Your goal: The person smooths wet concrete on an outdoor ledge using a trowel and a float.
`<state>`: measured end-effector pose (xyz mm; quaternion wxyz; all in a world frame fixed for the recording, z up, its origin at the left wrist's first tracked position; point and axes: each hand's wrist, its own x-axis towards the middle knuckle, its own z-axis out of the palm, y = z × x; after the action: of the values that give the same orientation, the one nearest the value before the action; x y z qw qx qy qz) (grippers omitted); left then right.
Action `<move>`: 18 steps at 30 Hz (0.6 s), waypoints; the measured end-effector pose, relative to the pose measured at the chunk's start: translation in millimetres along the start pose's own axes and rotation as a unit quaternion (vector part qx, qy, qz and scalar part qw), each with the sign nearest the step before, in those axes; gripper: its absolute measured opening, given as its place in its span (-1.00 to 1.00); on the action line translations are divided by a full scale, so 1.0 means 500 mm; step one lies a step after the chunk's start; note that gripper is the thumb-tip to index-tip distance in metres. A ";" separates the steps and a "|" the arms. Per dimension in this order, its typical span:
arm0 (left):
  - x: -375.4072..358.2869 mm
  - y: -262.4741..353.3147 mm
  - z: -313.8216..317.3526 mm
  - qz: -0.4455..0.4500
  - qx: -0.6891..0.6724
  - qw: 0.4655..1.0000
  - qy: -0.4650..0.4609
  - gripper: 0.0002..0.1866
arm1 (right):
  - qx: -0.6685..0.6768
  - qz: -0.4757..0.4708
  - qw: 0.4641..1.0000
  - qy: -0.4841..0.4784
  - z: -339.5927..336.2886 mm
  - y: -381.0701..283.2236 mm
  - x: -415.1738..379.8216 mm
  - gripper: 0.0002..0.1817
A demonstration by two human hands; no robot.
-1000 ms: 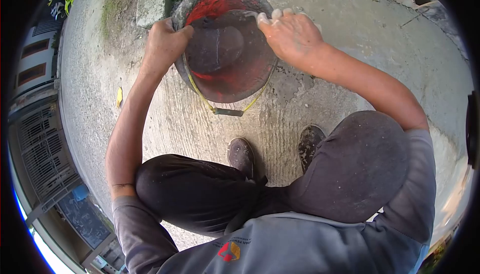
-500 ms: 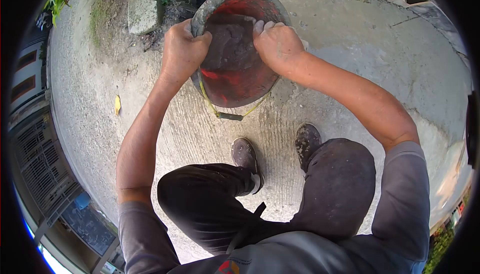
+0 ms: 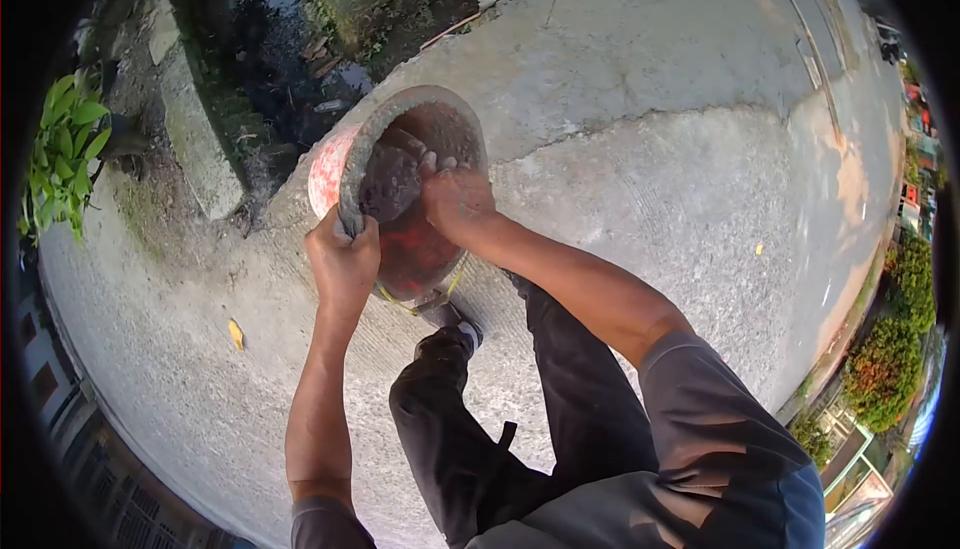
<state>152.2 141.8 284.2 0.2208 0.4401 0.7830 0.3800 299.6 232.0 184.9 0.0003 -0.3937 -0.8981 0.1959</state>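
A red, mortar-smeared bucket [image 3: 405, 259] is tilted with its mouth facing me. My left hand [image 3: 343, 257] is closed around the left part of its thick grey rim, thumb to the inside. My right hand [image 3: 458, 201] reaches into the bucket past the right side of the rim, its fingers curled. A dark grey mass [image 3: 388, 181] lies inside, beside those fingers. What the right hand grips is hidden by the hand and the shadow. A thin yellow bail handle [image 3: 400, 304] hangs down at the lower rim, close to my shoe [image 3: 465, 327].
A wet ditch [image 3: 265, 39] with a concrete curb [image 3: 195, 139] runs at the upper left, near a leafy plant [image 3: 65, 154]. Rough concrete paving [image 3: 660, 209] meets a smoother grey slab [image 3: 640, 49]. A yellow leaf [image 3: 236, 334] lies on the left.
My view has turned and I stand more upright. The bucket appears lower and further left, with its outer left side now visible. Both hands stay at it, the right one deeper inside.
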 end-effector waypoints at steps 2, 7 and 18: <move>-0.019 0.061 -0.012 -0.006 0.003 1.000 -0.019 -0.89 | 0.002 0.007 1.000 -0.020 -0.062 -0.036 -0.070 -0.40; -0.047 0.186 -0.014 -0.024 -0.025 0.998 -0.051 -0.89 | -0.053 -0.092 0.992 -0.068 -0.191 -0.026 -0.244 -0.48; -0.069 0.426 0.247 -0.046 0.047 0.986 -0.153 -0.93 | 0.003 -0.140 0.989 -0.038 -0.316 0.344 -0.292 -0.49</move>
<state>365.0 230.8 377.2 0.3344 0.4665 0.7765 0.2599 546.3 289.8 292.7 -0.0052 -0.2560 -0.9432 0.2119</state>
